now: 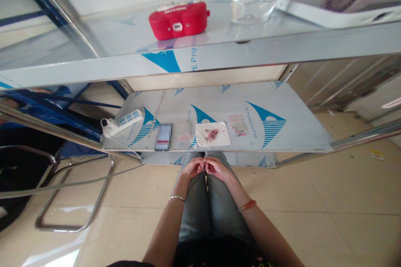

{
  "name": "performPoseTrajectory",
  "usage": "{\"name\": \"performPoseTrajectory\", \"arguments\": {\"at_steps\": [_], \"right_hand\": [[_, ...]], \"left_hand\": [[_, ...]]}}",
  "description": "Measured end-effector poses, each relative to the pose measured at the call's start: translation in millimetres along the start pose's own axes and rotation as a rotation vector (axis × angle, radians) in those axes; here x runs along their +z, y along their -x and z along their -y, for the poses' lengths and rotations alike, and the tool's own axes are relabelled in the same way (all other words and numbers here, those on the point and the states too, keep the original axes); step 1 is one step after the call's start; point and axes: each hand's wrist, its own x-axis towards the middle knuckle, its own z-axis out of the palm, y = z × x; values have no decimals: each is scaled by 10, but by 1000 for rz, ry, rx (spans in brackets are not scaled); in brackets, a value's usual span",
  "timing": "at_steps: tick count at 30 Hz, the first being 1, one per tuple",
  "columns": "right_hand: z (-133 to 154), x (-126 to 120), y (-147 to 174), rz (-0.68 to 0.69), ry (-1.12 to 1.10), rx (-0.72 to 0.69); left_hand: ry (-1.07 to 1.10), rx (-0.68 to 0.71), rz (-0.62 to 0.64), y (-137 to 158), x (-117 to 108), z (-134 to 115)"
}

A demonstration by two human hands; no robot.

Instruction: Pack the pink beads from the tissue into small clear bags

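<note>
Left hand (194, 167) and right hand (215, 167) together, fingers curled; can't tell if gripping. Red-and-white pieces (213, 134) untouched on far white tissue (223, 130), between left bag (184, 131) and right bag (237, 125); progress unclear.

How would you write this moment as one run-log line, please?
left hand and right hand: touching, over jeans | tabletop: white tissue bearing small reddish pieces, plastic bags either side | left end: power strip
</note>
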Motion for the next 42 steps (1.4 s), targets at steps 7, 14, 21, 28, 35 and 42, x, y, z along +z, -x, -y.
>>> {"name": "performPoseTrajectory", "arguments": {"at_steps": [7,14,21,28,35,42], "right_hand": [[-21,-41,-23,48,11,-12],[-23,-49,-12,82,-30,-23],[-63,-72,-37,87,-145,11],[-108,-79,-57,-5,-137,-32],[-203,31,-13,-274,82,-236],[-182,247,86,-545,382,-451]], "left_hand": [[18,-1,3,1,-4,7],[34,1,-5,10,-4,7],[106,70,-34,-32,-39,20],[51,149,-122,-2,70,37],[-817,523,-555,223,332,-127],[-1486,416,-566,382,577,-309]]}}
